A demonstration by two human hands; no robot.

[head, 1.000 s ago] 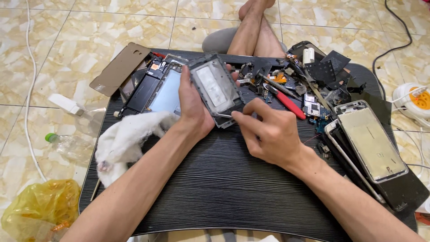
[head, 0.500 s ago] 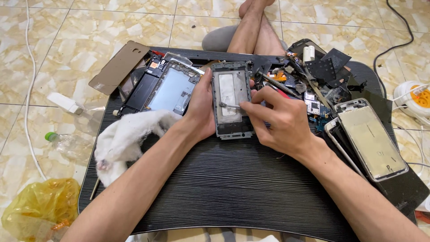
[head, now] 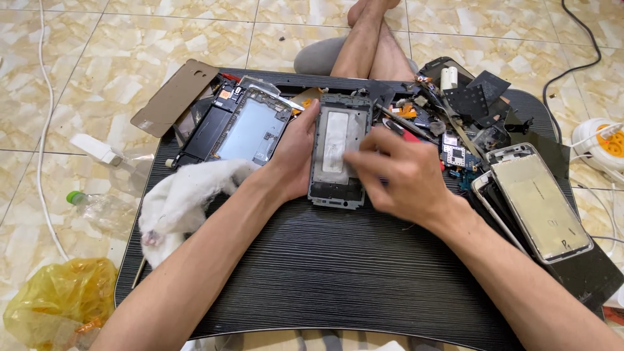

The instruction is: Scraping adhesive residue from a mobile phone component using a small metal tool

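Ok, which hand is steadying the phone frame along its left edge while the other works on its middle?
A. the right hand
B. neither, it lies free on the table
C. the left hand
C: the left hand grips the left edge of the phone frame, while the right hand reaches over its middle.

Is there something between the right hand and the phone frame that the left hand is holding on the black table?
Nothing visible. The right hand already reaches over the grey phone frame, fingers at its middle, while the left hand grips its left edge. Loose parts lie behind, out of the way.
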